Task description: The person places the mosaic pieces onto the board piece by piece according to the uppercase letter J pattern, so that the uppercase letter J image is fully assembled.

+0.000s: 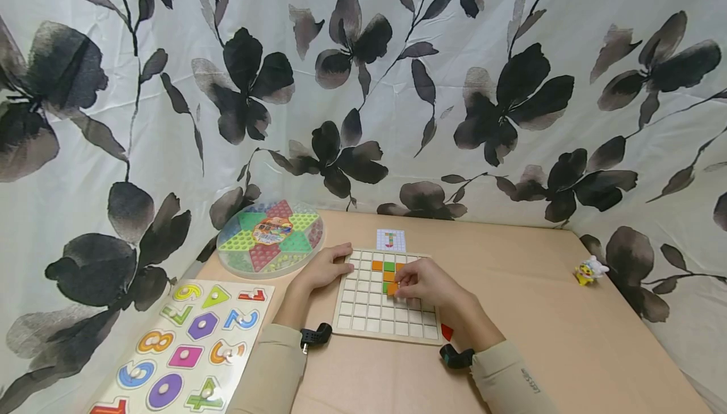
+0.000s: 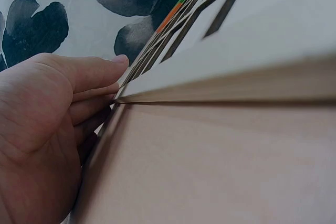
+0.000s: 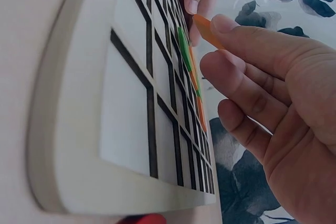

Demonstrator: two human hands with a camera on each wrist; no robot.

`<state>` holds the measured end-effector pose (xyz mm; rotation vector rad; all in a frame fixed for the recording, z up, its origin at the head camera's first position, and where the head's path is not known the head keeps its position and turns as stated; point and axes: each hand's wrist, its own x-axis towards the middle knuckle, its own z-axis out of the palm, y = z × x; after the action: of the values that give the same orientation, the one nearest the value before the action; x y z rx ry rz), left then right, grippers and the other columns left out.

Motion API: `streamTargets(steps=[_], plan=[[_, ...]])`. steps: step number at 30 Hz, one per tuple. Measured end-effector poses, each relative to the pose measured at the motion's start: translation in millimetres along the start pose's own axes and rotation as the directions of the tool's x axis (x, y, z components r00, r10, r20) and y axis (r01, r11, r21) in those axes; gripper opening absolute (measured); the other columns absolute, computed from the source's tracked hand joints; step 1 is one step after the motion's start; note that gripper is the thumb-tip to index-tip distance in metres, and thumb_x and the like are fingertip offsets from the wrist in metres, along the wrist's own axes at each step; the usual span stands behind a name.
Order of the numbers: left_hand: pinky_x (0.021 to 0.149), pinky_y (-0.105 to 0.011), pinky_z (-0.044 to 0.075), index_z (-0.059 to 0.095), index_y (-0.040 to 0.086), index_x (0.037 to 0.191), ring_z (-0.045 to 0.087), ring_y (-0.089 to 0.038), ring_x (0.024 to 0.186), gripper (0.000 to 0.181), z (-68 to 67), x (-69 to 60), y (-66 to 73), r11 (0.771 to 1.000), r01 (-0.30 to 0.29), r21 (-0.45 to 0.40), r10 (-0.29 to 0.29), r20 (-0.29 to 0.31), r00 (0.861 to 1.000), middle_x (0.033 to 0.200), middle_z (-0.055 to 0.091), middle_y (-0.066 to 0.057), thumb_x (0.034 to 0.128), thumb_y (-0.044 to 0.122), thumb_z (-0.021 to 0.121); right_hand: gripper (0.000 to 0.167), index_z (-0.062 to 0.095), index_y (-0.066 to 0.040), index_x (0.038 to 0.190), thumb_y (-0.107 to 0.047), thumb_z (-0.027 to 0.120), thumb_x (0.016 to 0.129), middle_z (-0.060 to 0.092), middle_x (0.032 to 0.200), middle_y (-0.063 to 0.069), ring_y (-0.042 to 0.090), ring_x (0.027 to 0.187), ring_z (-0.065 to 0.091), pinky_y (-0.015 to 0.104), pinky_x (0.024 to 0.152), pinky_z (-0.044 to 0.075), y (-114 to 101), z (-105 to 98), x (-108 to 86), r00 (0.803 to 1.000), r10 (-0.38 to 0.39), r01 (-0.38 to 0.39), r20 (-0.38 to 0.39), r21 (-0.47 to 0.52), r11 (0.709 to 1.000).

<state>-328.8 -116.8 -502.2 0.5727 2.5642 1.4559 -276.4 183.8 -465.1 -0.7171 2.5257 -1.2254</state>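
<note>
A wooden grid board (image 1: pixel 386 337) with white squares lies on the table, several orange and green tiles (image 1: pixel 377 266) in its upper part. My left hand (image 1: pixel 320 270) rests at the board's left edge. In the left wrist view its thumb (image 2: pixel 102 71) lies straight along that edge, with the other fingers partly hidden behind it. Over the board, my right hand (image 1: pixel 433 284) pinches an orange tile (image 3: pixel 206 31) between thumb and fingertips. The right wrist view shows this tile tilted and lifted off the board. Just beyond the board lies a small card (image 1: pixel 390 240) with a coloured grid pattern.
A round Chinese checkers box (image 1: pixel 272 237) stands at the back left. Nearer is a number and shape puzzle board (image 1: pixel 187 332). Something red (image 1: pixel 447 332) shows beside the grid board's near right corner. A small yellow and white toy (image 1: pixel 589 271) stands near the table's right edge.
</note>
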Motion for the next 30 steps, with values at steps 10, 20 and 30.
streamTargets(steps=[10, 20, 30], plan=[[0.132, -0.048, 0.023, 0.057, -0.002, 0.147, 0.033, -0.035, 0.156, 0.053, 0.2, 0.3, -0.7, 1.0, -0.011, -0.002, 0.011, -0.002, 1.0, 0.164, 0.042, -0.015, 0.099, 0.015, 0.07, 0.018, 0.078, -0.005, 0.099, -0.013, 0.086, 0.086, 0.07, 0.078, -0.005, 0.01, 0.068, 0.061, 0.02, 0.058, 0.053, -2.2, 5.7, 0.8, 0.999, -0.037, 0.039, 0.034, -0.044, 0.998], [0.132, -0.045, 0.023, 0.055, 0.001, 0.149, 0.031, -0.032, 0.157, 0.054, 0.2, 0.7, -1.4, 1.0, 0.009, -0.002, -0.009, 0.005, 1.0, 0.166, 0.041, -0.011, 0.0999, 0.016, 0.069, 0.014, 0.077, -0.008, 0.094, -0.013, 0.087, 0.085, 0.069, 0.074, -0.005, 0.007, 0.062, 0.058, 0.02, 0.054, 0.052, -4.5, 10.3, -0.4, 0.997, -0.05, 0.053, 0.05, -0.051, 0.997], [0.132, -0.046, 0.024, 0.055, -0.001, 0.149, 0.03, -0.032, 0.158, 0.054, 0.5, -1.4, -0.6, 1.0, 0.006, -0.01, -0.006, 0.005, 1.0, 0.166, 0.041, -0.012, 0.0999, 0.016, 0.069, 0.014, 0.077, -0.013, 0.094, -0.017, 0.087, 0.085, 0.066, 0.072, -0.006, 0.006, 0.058, 0.056, 0.02, 0.052, 0.051, -2.2, 13.3, 0.9, 0.998, -0.036, 0.042, 0.057, -0.096, 0.995]])
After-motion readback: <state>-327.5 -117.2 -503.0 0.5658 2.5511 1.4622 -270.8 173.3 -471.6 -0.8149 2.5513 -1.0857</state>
